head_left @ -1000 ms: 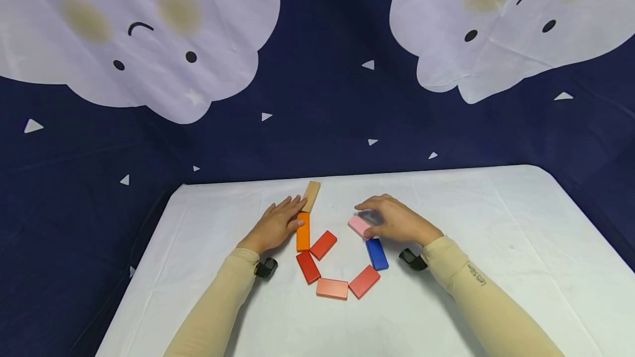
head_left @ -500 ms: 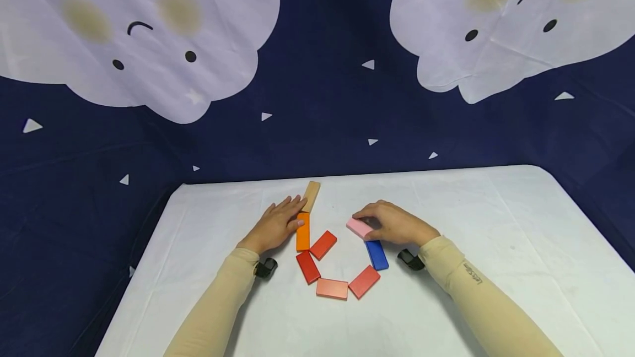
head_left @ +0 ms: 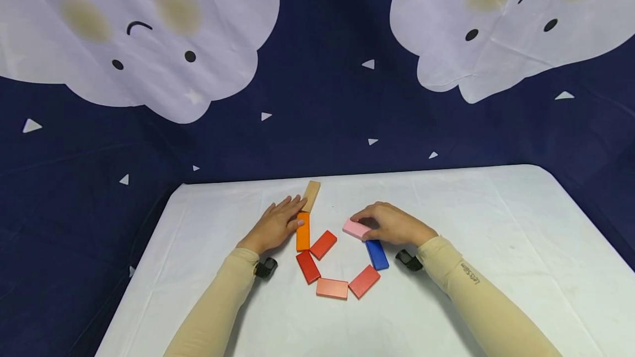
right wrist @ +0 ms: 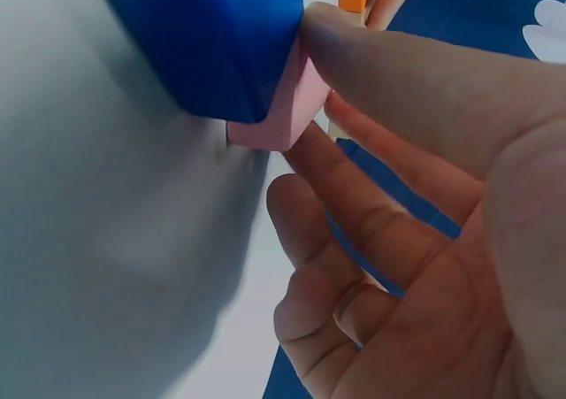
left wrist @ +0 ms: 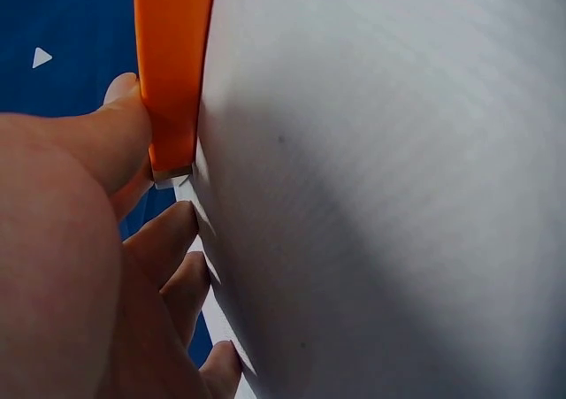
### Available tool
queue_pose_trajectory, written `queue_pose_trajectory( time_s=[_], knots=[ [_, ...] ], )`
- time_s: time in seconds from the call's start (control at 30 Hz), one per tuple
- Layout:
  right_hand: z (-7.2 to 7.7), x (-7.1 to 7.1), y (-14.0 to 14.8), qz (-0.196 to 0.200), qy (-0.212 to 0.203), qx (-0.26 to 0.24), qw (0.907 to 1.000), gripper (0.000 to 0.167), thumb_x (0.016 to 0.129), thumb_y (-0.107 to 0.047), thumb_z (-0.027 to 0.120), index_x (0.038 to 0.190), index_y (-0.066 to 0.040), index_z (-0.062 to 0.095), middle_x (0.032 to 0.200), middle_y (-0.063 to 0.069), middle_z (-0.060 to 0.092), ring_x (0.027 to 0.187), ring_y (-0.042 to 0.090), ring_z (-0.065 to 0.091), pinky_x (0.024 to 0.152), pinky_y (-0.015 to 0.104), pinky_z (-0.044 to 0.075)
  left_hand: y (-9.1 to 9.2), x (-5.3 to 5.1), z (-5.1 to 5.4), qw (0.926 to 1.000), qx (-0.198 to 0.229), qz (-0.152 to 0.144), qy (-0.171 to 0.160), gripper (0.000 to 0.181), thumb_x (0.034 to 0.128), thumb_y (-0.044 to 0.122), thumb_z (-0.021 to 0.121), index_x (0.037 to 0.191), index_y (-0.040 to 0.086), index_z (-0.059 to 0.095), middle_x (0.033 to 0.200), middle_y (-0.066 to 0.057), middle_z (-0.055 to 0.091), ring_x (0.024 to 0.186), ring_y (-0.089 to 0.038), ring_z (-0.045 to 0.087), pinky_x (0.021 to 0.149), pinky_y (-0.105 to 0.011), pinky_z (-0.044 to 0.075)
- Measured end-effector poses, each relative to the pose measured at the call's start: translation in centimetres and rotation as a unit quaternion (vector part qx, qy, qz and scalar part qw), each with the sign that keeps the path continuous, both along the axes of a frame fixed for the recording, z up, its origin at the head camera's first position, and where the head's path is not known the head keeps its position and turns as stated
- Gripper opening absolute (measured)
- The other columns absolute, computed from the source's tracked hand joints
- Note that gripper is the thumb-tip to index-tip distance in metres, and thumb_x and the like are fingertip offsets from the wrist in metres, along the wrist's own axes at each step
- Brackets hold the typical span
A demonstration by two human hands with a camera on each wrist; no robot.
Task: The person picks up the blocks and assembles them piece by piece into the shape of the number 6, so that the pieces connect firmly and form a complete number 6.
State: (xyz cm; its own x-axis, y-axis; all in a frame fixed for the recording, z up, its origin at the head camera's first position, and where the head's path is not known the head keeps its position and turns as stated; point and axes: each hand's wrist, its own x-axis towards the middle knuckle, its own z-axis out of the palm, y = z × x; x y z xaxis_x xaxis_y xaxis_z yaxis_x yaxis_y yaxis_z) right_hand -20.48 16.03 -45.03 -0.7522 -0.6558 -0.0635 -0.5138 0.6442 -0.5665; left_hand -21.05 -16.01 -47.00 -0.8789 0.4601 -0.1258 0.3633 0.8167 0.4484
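Observation:
In the head view my right hand (head_left: 397,222) pinches a pink block (head_left: 355,229) between thumb and fingers. The pink block meets the far end of a blue block (head_left: 377,255), and the right wrist view shows its end (right wrist: 270,134) beside the blue one. My left hand (head_left: 275,225) lies with spread, fairly straight fingers at an orange block (head_left: 303,238). Its thumb touches the orange block, and its fingertips reach a natural wood block (head_left: 311,196). In the left wrist view the thumb (left wrist: 115,134) sits against the orange block (left wrist: 172,72).
A red block (head_left: 308,267), a salmon block (head_left: 332,288) and a coral block (head_left: 364,281) continue the curve on the white tablecloth (head_left: 496,236). Another red block (head_left: 323,245) lies inside the curve. A dark blue cloth (head_left: 327,125) with clouds hangs behind the table.
My right fingers have closed in on the pink block, which has shifted slightly left and turned flatter across the far end of the blue block. My left hand has stayed put.

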Motion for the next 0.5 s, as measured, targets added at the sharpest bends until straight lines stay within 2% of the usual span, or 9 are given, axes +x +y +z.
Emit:
queue_pose_trajectory(
  time_s=[0.17, 0.5],
  knots=[
    [-0.14, 0.00, -0.09, 0.005, -0.010, -0.008, 0.9999, 0.041, 0.088, -0.016, 0.079, 0.128, -0.009, 0.070, 0.114, 0.003, 0.071, 0.103, 0.020, 0.064, 0.095, 0.043, 0.050, -0.01, -0.03, -0.07, 1.0000, -0.001, -0.001, 0.004, 0.059, 0.1068, 0.039, 0.047, 0.159, 0.017, 0.032, 0.163, -0.009, 0.030, 0.153, -0.029, 0.019, 0.122, -0.057, 0.009],
    [0.02, 0.15, -0.25, 0.021, 0.007, -0.005, 0.9997, 0.038, 0.089, -0.015, 0.078, 0.125, -0.010, 0.072, 0.115, 0.003, 0.072, 0.102, 0.020, 0.062, 0.093, 0.041, 0.050, -0.01, 0.00, -0.05, 1.0000, 0.003, -0.003, 0.006, 0.059, 0.1069, 0.038, 0.047, 0.159, 0.017, 0.032, 0.163, -0.010, 0.030, 0.152, -0.030, 0.020, 0.122, -0.058, 0.009]
  ],
)
